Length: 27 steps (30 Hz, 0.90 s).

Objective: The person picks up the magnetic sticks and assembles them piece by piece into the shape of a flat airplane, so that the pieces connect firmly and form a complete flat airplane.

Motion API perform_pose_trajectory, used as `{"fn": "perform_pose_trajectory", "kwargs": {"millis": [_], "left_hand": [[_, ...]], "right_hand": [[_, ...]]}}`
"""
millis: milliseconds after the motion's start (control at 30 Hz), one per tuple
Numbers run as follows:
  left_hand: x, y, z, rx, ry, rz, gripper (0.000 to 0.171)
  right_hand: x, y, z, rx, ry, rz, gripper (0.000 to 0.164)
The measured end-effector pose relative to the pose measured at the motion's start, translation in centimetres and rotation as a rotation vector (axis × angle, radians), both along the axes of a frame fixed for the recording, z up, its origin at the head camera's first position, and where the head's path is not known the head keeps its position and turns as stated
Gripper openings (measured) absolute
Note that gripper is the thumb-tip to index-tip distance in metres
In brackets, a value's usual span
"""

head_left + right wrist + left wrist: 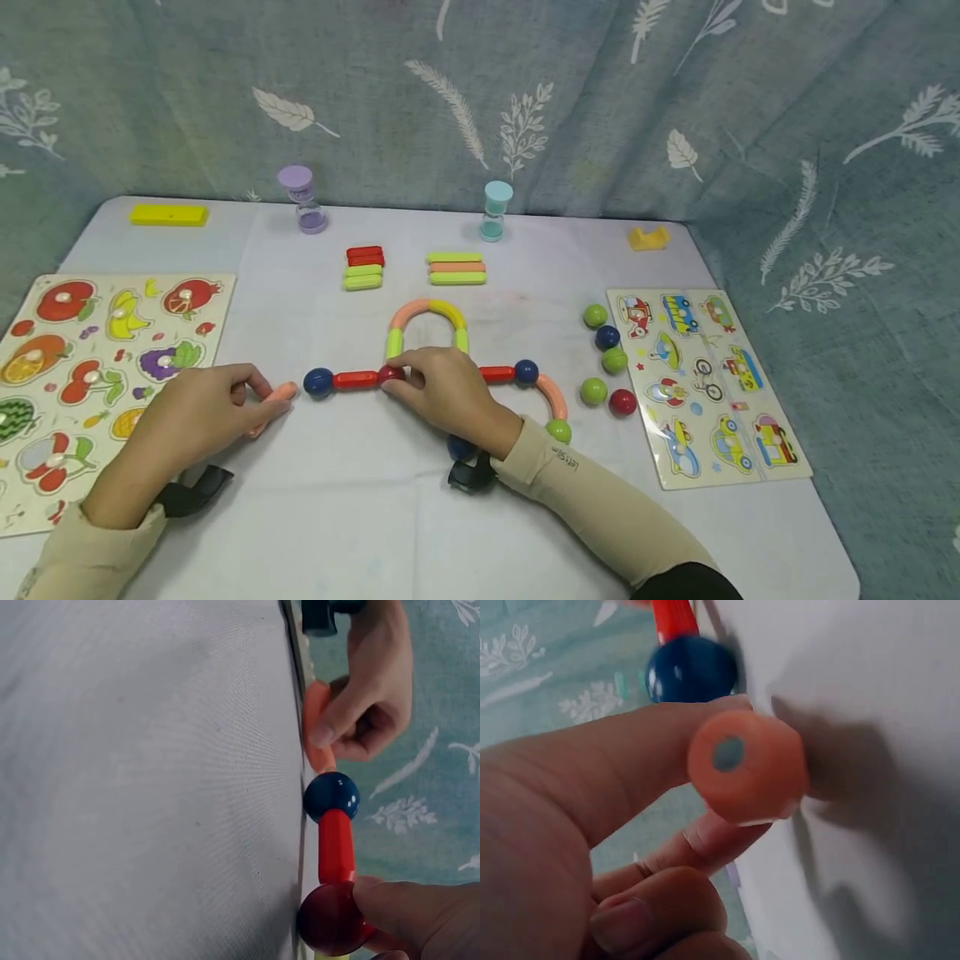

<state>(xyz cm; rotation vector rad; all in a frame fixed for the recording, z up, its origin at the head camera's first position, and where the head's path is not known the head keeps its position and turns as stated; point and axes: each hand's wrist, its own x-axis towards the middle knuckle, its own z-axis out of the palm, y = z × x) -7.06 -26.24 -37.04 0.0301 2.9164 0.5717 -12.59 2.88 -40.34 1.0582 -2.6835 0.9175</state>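
Observation:
In the head view my left hand pinches a curved orange magnetic stick between thumb and fingers, a small gap away from a blue ball. The round grey end of that stick faces the left wrist camera. A red stick joins the blue ball to a dark red ball, which my right hand pinches. Above stands an arch of orange, yellow and green sticks. Rightward run another red stick, a blue ball, an orange curved stick and a green ball. My right hand hides the middle.
Several loose balls lie beside the vehicle puzzle board. A fruit puzzle board is at left. Behind are short sticks, long sticks, purple and teal hourglasses, and yellow blocks.

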Motion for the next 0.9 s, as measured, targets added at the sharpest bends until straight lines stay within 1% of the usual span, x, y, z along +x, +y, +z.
{"fn": "perform_pose_trajectory", "kwargs": {"millis": [100,233,333,433,500,600,800,900], "left_hand": [[0.9,0.9,-0.2,-0.016,0.025,-0.001,0.043],[1.4,2.0,-0.5,-0.035,0.078,0.009,0.033],[1.6,2.5,-0.7,-0.042,0.139,0.026,0.035],[1.7,2.6,-1.0,-0.038,0.179,0.038,0.042],[1.7,2.6,-1.2,-0.024,0.176,0.043,0.045],[1.6,2.4,-1.5,0.014,0.140,0.050,0.048],[1.0,1.7,-2.1,0.134,0.062,0.090,0.048],[0.7,1.6,-2.1,0.176,0.060,0.102,0.048]], "right_hand": [[0.0,0.0,0.0,0.003,0.002,-0.008,0.031],[0.0,0.0,0.1,0.010,0.003,-0.007,0.031],[0.1,0.0,0.1,0.013,0.001,-0.003,0.031],[0.1,0.0,0.0,0.011,0.002,-0.005,0.031],[0.1,-0.1,0.0,0.011,0.002,-0.006,0.031],[0.1,-0.2,0.0,0.016,-0.005,-0.004,0.030],[0.2,-0.1,0.0,0.004,-0.011,0.001,0.029],[0.2,-0.1,0.0,-0.004,-0.009,-0.001,0.028]]}}
